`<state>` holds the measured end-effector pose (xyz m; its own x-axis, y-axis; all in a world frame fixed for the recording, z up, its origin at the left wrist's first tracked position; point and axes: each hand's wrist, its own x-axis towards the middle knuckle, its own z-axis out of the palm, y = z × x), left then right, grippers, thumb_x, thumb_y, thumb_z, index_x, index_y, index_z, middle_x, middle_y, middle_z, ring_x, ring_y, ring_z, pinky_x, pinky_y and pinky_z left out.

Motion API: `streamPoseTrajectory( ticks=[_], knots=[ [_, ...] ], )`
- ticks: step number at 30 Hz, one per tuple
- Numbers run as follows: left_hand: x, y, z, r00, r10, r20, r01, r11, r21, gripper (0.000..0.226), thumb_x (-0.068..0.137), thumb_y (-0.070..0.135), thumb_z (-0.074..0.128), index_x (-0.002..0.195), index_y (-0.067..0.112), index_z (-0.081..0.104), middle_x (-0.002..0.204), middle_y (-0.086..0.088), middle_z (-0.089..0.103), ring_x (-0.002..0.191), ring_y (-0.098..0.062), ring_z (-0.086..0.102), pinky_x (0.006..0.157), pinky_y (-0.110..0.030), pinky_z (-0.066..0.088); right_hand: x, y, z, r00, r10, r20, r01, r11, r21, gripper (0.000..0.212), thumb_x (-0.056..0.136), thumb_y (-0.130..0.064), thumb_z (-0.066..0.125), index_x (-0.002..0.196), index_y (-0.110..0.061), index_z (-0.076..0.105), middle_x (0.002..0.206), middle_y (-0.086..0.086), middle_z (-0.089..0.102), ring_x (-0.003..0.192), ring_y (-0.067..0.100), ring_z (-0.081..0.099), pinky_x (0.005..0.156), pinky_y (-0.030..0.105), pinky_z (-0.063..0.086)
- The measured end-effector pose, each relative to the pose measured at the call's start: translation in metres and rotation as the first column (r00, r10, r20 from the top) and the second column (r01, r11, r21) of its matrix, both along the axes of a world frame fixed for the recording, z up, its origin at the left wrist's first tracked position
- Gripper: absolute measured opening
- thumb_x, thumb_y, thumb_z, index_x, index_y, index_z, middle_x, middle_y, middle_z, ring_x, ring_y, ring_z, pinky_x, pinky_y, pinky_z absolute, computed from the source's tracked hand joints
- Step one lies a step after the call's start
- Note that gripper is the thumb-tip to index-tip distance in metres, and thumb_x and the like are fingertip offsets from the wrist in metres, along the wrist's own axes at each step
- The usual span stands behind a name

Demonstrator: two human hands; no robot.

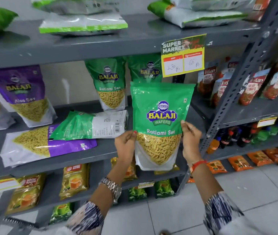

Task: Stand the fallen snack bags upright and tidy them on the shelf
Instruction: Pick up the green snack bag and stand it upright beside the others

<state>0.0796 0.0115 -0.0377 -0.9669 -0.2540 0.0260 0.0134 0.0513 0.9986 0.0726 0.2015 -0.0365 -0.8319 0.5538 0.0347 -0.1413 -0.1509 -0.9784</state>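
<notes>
On the mid shelf, far left, a purple Aloo Sev bag stood leaning. Just right, a 2nd purple bag lay flat w/ a fallen green bag lying partly across it. Behind, 2 green Ratlami Sev bags stood upright. Left hand & right hand both gripped a held green bag by its side edges, upright in front of the shelf edge. Price tag hung above it
</notes>
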Motion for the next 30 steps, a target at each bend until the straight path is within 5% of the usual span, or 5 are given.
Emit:
streamPoseTrajectory(
  ticks=[5, 13, 22, 26, 30],
  knots=[
    [-0.055, 0.035, 0.018, 0.996, 0.009, -0.093, -0.005, 0.999, 0.042, 0.019, 0.085, 0.007, 0.057, 0.098, -0.006, 0.065, 0.090, -0.007, 0.066, 0.058, 0.013, 0.059, 0.066, -0.012, 0.050, -0.057, 0.031, 0.030, 0.996, -0.002, -0.089, 0.004, 1.000, 0.022, 0.015, 0.092, -0.007, 0.052, 0.088, -0.011, 0.066, 0.060, -0.025, 0.069, 0.062, -0.009, 0.063, 0.061, 0.010, 0.049],
    [-0.112, 0.053, 0.005, 0.998, -0.038, -0.053, 0.046, 0.986, 0.160, 0.017, 0.085, 0.005, 0.055, 0.100, -0.001, 0.062, 0.099, -0.014, 0.066, 0.074, -0.005, 0.067, 0.094, -0.052, 0.049, -0.111, 0.054, 0.026, 0.994, 0.066, -0.088, -0.065, 0.998, 0.015, 0.022, 0.092, -0.016, 0.054, 0.077, -0.025, 0.067, 0.074, -0.014, 0.070, 0.072, 0.003, 0.063, 0.085, 0.042, 0.051],
    [-0.098, 0.048, 0.000, 0.989, -0.042, -0.144, 0.052, 0.996, 0.071, 0.027, 0.086, 0.002, 0.054, 0.112, -0.001, 0.060, 0.112, -0.011, 0.064, 0.079, 0.012, 0.062, 0.080, -0.009, 0.049, -0.101, 0.045, 0.010, 0.980, -0.076, -0.183, 0.072, 0.997, -0.030, 0.009, 0.086, -0.018, 0.058, 0.088, -0.024, 0.065, 0.086, -0.008, 0.066, 0.080, 0.002, 0.061, 0.084, 0.040, 0.051],
    [-0.066, 0.025, 0.000, 0.933, 0.306, -0.188, -0.264, 0.940, 0.217, 0.021, 0.087, 0.005, 0.052, 0.103, 0.008, 0.065, 0.086, 0.003, 0.072, 0.066, -0.004, 0.065, 0.066, -0.021, 0.055, -0.059, 0.005, 0.004, 0.867, -0.304, -0.395, 0.386, 0.911, 0.147, 0.018, 0.085, -0.004, 0.056, 0.091, -0.020, 0.063, 0.081, -0.006, 0.058, 0.071, -0.001, 0.057, 0.067, 0.018, 0.045],
    [-0.049, -0.019, 0.001, 0.653, 0.755, -0.054, -0.696, 0.627, 0.350, 0.019, 0.083, 0.006, 0.050, 0.092, 0.008, 0.066, 0.084, -0.007, 0.064, 0.062, 0.000, 0.054, 0.063, -0.014, 0.044, -0.047, -0.061, 0.004, 0.866, 0.169, -0.470, 0.172, 0.782, 0.600, 0.007, 0.083, -0.008, 0.059, 0.081, -0.009, 0.066, 0.078, 0.005, 0.063, 0.073, 0.020, 0.057, 0.069, 0.027, 0.045]
  ],
)
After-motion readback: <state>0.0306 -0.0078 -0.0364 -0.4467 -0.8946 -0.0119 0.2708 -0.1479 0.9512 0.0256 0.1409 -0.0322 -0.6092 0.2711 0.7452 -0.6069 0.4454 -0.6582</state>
